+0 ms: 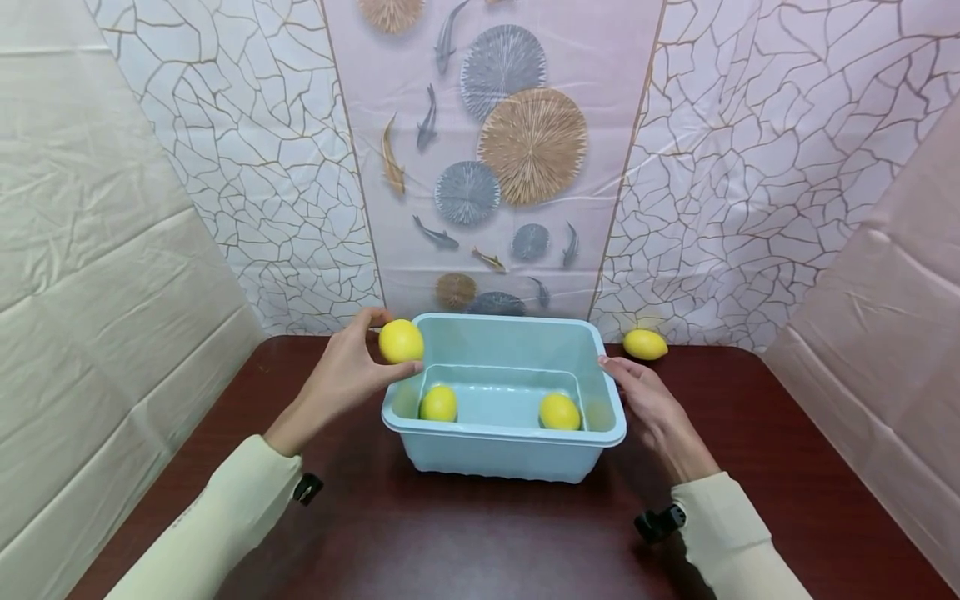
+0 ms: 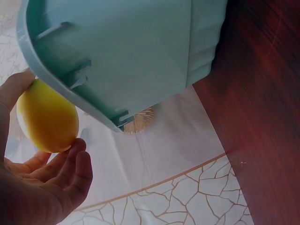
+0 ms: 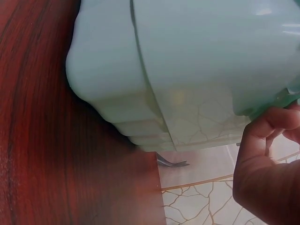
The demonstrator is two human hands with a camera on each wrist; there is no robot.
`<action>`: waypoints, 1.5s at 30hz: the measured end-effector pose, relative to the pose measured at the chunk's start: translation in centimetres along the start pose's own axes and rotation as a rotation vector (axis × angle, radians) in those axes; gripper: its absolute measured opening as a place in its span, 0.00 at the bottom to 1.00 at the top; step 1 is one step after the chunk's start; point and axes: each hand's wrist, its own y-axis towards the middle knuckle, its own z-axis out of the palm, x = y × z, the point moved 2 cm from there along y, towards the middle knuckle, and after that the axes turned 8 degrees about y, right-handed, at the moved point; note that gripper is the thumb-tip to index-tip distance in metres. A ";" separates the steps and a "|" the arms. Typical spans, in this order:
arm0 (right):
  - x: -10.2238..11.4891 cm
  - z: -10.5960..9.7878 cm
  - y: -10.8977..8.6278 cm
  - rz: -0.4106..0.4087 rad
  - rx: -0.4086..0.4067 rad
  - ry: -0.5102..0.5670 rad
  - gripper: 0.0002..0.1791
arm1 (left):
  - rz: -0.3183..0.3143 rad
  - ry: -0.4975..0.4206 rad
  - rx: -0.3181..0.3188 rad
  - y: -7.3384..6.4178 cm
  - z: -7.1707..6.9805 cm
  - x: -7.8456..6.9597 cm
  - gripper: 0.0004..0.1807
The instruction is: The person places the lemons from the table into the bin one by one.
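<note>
In the head view, my left hand (image 1: 347, 360) pinches a yellow lemon (image 1: 401, 342) between thumb and fingers, at the left rim of a light blue plastic tub (image 1: 495, 454). The left wrist view shows that lemon (image 2: 48, 117) beside the tub's rim, with the fingertips on its two ends. My right hand (image 1: 651, 400) grips the tub's right rim. Its fingers are curled at the edge in the right wrist view. Inside the tub lie two more lemons, one at the front left (image 1: 438, 403) and another at the front right (image 1: 559, 412).
Another lemon (image 1: 645, 344) rests at the table's back edge, right of the tub. The dark reddish table (image 1: 480, 533) is bounded by a patterned cloth (image 1: 720, 208) behind and pale cloth walls at both sides.
</note>
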 end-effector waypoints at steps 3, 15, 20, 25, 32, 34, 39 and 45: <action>0.0 -0.1 0.0 -0.008 -0.002 0.003 0.30 | 0.024 0.039 0.005 0.6 0.3 -0.3 0.42; 0.2 -0.5 0.1 -0.021 0.004 -0.027 0.29 | 0.255 0.255 0.097 3.3 2.0 -1.6 0.41; 0.2 -0.5 0.1 -0.022 0.013 -0.004 0.27 | 0.387 0.365 0.183 4.2 3.1 -2.3 0.42; 0.4 -0.4 0.1 -0.038 0.017 0.017 0.22 | 0.471 0.402 0.242 4.9 3.9 -2.9 0.40; 0.4 -0.2 0.0 -0.040 0.015 0.024 0.21 | 0.483 0.426 0.369 5.2 5.4 -3.1 0.42; 0.2 -0.2 -0.1 -0.021 0.009 0.026 0.22 | 0.490 0.455 0.429 5.1 6.1 -3.0 0.42; -0.1 -0.3 -0.2 0.000 -0.012 0.031 0.26 | 0.527 0.518 0.531 4.9 7.8 -3.4 0.36; -0.2 0.0 -0.1 -0.015 -0.013 0.009 0.27 | 0.494 0.552 0.625 4.8 9.1 -3.6 0.35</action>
